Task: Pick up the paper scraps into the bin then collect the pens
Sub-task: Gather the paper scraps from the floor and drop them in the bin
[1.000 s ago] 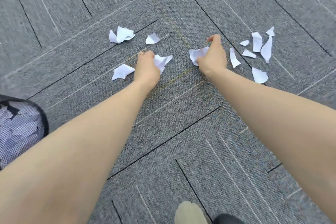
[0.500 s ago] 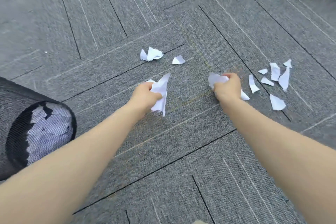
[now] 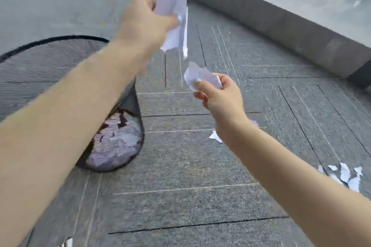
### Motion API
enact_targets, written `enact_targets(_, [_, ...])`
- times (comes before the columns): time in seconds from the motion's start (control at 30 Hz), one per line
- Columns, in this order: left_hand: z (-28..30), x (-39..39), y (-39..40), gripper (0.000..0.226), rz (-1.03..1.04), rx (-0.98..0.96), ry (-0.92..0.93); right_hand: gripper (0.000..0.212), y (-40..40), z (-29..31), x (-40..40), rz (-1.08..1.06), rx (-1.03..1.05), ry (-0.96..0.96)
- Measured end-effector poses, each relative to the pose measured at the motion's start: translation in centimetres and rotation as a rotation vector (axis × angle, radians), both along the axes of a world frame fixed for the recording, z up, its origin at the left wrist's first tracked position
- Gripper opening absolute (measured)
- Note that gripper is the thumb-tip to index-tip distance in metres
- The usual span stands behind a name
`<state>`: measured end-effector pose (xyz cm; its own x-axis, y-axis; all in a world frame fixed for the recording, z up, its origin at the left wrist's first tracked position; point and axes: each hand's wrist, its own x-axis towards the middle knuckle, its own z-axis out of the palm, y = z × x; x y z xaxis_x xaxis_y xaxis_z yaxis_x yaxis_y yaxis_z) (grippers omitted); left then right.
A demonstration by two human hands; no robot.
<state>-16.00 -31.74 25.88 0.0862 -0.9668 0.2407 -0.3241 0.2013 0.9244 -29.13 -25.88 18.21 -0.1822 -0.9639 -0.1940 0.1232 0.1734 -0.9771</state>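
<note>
My left hand point(image 3: 144, 20) is raised high and blurred, closed on a bunch of white paper scraps point(image 3: 178, 8) that hang down from it. My right hand point(image 3: 222, 102) is lower and to the right, pinching a crumpled white scrap point(image 3: 200, 77). The black mesh bin point(image 3: 50, 62) stands at the left, partly behind my left forearm, with white scraps showing through its mesh near the bottom point(image 3: 116, 144). More scraps lie on the grey carpet: one point(image 3: 215, 136) just beside my right wrist and several point(image 3: 347, 174) at the right edge. No pens are in view.
Grey carpet tiles point(image 3: 190, 186) cover the floor. A low grey kerb or skirting point(image 3: 281, 24) runs diagonally across the top right, with a pale blurred surface beyond it.
Both hands have lifted off the carpet with their scraps and swung left toward the bin. The view has turned, so the bin is now much closer and larger.
</note>
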Motion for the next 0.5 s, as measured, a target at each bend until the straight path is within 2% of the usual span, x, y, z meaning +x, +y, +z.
enact_targets(0.1, [2.6, 7.0, 0.4, 0.013, 0.106, 0.076, -0.149, 0.015, -0.4, 3.2, 6.1, 0.109, -0.146, 0.016])
enact_targets(0.23, [0.3, 14.1, 1.5, 0.011, 0.144, 0.348, -0.343, 0.016, -0.5, 4.9, 11.4, 0.191, -0.228, 0.111])
enact_targets(0.3, [-1.3, 16.1, 2.1, 0.011, 0.149, 0.454, -0.492, 0.013, -0.6, 4.6, 12.8, 0.265, -0.238, 0.284])
enact_targets(0.4, [-2.7, 17.5, 2.8, 0.015, 0.053, 0.623, -0.652, 0.025, -0.6, 3.6, 13.9, 0.441, -0.194, 0.649])
enact_targets(0.5, [-2.8, 17.7, 3.4, 0.022, -0.027, 0.761, -0.808, 0.040, -0.2, 2.4, 14.1, 0.423, -0.250, 0.970])
